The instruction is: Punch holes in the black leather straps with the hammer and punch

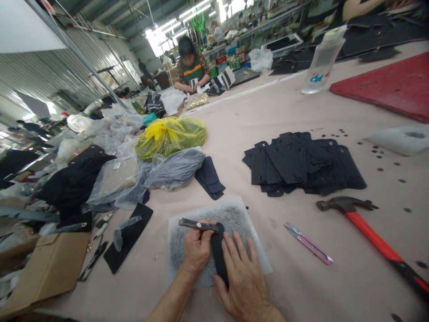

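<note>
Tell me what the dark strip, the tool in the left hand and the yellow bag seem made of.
Dark strip: perhaps leather or a synthetic, given its matte, flat face.
Tool: probably metal, grey with a bright sheen.
Yellow bag: thin plastic film, glossy, see-through and crinkled.

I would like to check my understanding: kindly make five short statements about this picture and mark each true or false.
1. The left hand grips a metal tool. True.
2. The right hand holds the hammer. False: it lies spread, partly over the dark strip; the hammer lies apart.
3. The pink snips lie on the speckled pad. False: they lie on the table, right of it.
4. The bottle stands left of the red board. True.
5. The yellow bag lies left of the black pile. True.
</note>
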### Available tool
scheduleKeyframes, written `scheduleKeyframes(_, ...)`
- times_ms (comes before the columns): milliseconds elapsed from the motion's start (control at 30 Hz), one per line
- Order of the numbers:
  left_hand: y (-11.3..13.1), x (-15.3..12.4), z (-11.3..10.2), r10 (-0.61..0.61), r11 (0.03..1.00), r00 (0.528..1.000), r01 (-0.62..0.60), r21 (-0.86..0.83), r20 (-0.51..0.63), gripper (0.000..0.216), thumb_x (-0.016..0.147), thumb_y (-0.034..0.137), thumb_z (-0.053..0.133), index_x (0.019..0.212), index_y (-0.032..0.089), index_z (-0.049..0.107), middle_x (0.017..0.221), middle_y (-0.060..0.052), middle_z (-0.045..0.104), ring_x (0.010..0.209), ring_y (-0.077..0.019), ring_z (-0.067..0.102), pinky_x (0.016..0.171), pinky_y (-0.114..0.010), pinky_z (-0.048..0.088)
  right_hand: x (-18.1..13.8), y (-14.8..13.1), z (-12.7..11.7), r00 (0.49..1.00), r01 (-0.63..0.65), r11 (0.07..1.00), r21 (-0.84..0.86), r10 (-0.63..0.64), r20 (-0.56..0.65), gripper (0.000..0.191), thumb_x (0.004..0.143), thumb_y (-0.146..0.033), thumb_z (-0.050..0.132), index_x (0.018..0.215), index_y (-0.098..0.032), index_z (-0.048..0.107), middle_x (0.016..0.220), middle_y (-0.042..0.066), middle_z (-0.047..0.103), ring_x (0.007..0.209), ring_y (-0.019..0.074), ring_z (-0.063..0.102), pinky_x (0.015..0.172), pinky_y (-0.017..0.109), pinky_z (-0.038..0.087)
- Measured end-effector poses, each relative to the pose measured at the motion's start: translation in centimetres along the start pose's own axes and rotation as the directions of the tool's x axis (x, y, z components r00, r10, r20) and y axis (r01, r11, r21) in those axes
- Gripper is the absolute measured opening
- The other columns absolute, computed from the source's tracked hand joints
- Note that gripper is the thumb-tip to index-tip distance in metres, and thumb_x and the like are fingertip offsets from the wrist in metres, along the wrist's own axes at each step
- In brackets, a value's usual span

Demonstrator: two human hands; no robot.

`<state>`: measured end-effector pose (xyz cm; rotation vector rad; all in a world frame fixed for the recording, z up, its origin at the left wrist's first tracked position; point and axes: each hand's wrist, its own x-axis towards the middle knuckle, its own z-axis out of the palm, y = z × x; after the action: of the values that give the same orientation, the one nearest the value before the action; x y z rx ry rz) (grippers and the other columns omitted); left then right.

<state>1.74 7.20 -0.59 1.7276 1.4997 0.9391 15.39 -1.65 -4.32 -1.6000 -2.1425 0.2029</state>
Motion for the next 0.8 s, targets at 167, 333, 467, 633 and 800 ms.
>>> scheduleKeyframes(167, 0.0, -0.1, 0.0, -0.001, 1.000, 1.000, 0.001, -0.008, 0.011, 0.022, 0.089, 0.026, 0.051, 0.094, 0.019, 0.071, 0.098, -0.007, 0.073, 0.094, -0.0204, 0.068, 0.086, -0.030, 0.053, 0.0, -0.4, 0.4, 0.999, -0.008, 1.000, -0.015, 0.008, -0.033, 0.069, 0.082, -0.035, 0.053, 0.143, -0.005, 0.040, 0.155, 0.016, 0.028, 0.143, 0.0396, 0.017, 0.115, 0.059, 0.005)
scheduleKeyframes(333, -0.1, -0.2, 0.1, 0.032, 0.999, 0.999, -0.032, 0.005, 0.027, 0.022, 0.089, 0.025, 0.051, 0.095, 0.019, 0.071, 0.098, -0.007, 0.073, 0.095, -0.0205, 0.067, 0.087, -0.030, 0.052, 0.0, -0.3, 0.6, 0.999, -0.018, 1.000, -0.014, 0.017, -0.029, 0.069, 0.084, -0.035, 0.052, 0.145, -0.006, 0.037, 0.156, 0.015, 0.025, 0.143, 0.0390, 0.017, 0.115, 0.059, 0.006)
scheduleKeyframes(467, -0.5, -0.4, 0.4, 0.063, 0.997, 0.998, -0.063, 0.041, 0.012, 0.023, 0.090, 0.023, 0.048, 0.097, 0.018, 0.069, 0.101, -0.008, 0.073, 0.097, -0.0214, 0.067, 0.090, -0.031, 0.051, 0.0, -0.3, 0.5, 0.999, -0.019, 1.000, -0.007, 0.018, -0.041, 0.072, 0.084, -0.035, 0.052, 0.147, -0.007, 0.033, 0.155, 0.014, 0.027, 0.143, 0.0383, 0.018, 0.116, 0.058, 0.007)
scheduleKeyframes(633, -0.7, -0.4, 1.0, 0.122, 0.985, 0.993, -0.122, 0.119, 0.004, 0.023, 0.090, 0.019, 0.045, 0.097, 0.020, 0.067, 0.099, -0.009, 0.073, 0.099, -0.0219, 0.067, 0.093, -0.032, 0.050, -0.1, -0.3, 0.6, 0.999, -0.003, 1.000, -0.008, 0.003, -0.053, 0.075, 0.082, -0.034, 0.053, 0.148, -0.007, 0.030, 0.154, 0.015, 0.030, 0.143, 0.0381, 0.017, 0.115, 0.058, 0.008)
scheduleKeyframes(800, -1.1, -0.3, 1.3, 0.178, 0.966, 0.984, -0.180, 0.183, 0.026, 0.025, 0.089, 0.015, 0.044, 0.099, 0.017, 0.066, 0.102, -0.011, 0.072, 0.102, -0.0224, 0.066, 0.094, -0.032, 0.049, -0.2, -0.4, -0.4, 0.999, 0.008, 0.999, 0.038, -0.006, -0.040, 0.063, 0.082, -0.030, 0.053, 0.142, -0.010, 0.042, 0.151, 0.014, 0.036, 0.141, 0.0363, 0.025, 0.114, 0.057, 0.017)
